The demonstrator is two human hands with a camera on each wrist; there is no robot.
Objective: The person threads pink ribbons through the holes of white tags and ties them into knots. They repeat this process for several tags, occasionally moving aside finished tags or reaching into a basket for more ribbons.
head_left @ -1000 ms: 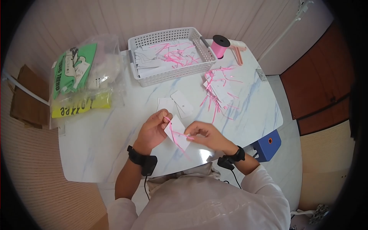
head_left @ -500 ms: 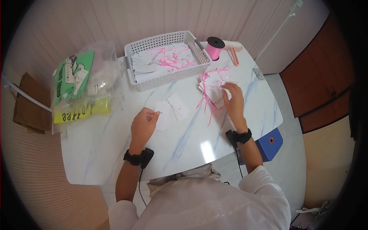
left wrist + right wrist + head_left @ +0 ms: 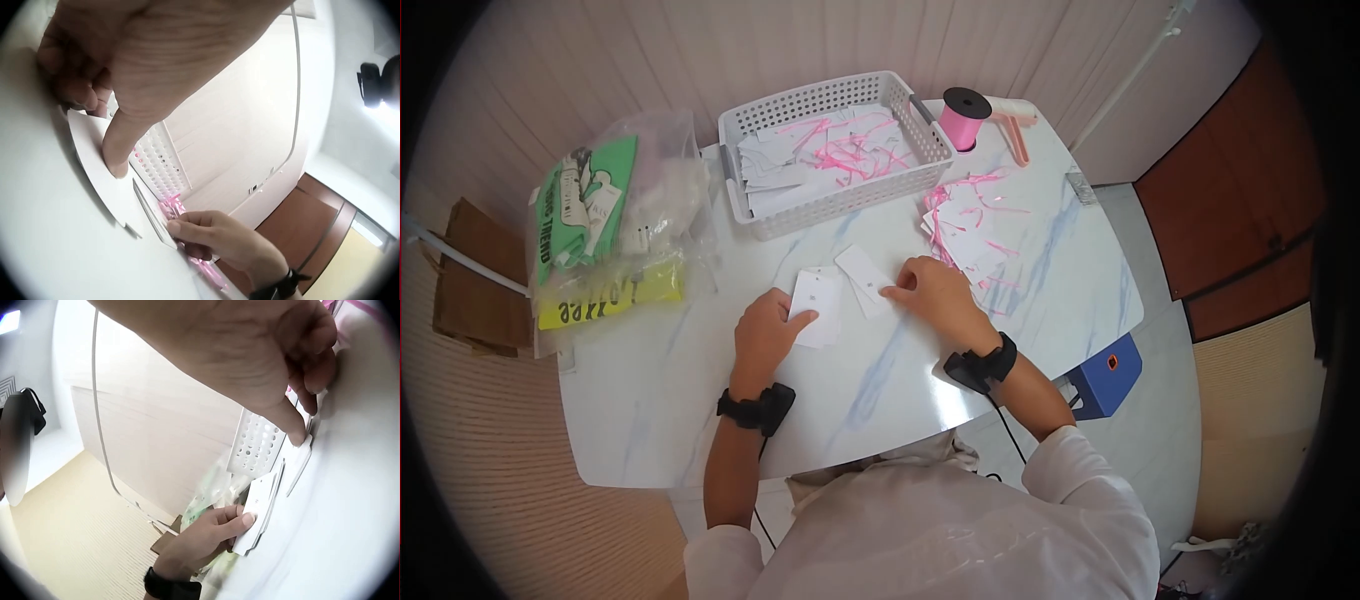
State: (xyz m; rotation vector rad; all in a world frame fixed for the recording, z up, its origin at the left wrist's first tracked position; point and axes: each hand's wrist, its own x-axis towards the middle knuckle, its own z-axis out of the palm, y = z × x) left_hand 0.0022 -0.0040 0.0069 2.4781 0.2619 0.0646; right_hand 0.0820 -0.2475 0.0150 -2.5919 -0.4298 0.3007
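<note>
In the head view, my left hand (image 3: 764, 332) grips a few stacked white paper tags (image 3: 817, 294) by their left edge. Its thumb lies on top, and the fingers go behind them, as the right wrist view shows. Just to the right, my right hand (image 3: 945, 306) pinches the lower right edge of a second small set of white tags (image 3: 859, 272), which lies on the table. Each top tag bears a small printed mark. Beyond the right hand is a loose pile of tags with pink ribbons (image 3: 966, 243) tied on, its near part covered by that hand.
A white perforated basket (image 3: 840, 207) at the back holds many tags and pink ribbons. Next to it stand a pink ribbon spool (image 3: 960, 128) and pink-handled scissors-like tool (image 3: 1018, 142). Clear plastic bags (image 3: 662, 205) with green and yellow packaging fill the table's left side.
The ribboned tag held between both hands has gone to the pile at the right, where my right hand let go. That hand then came back left to the plain tags; the left took hold of its stack.
</note>
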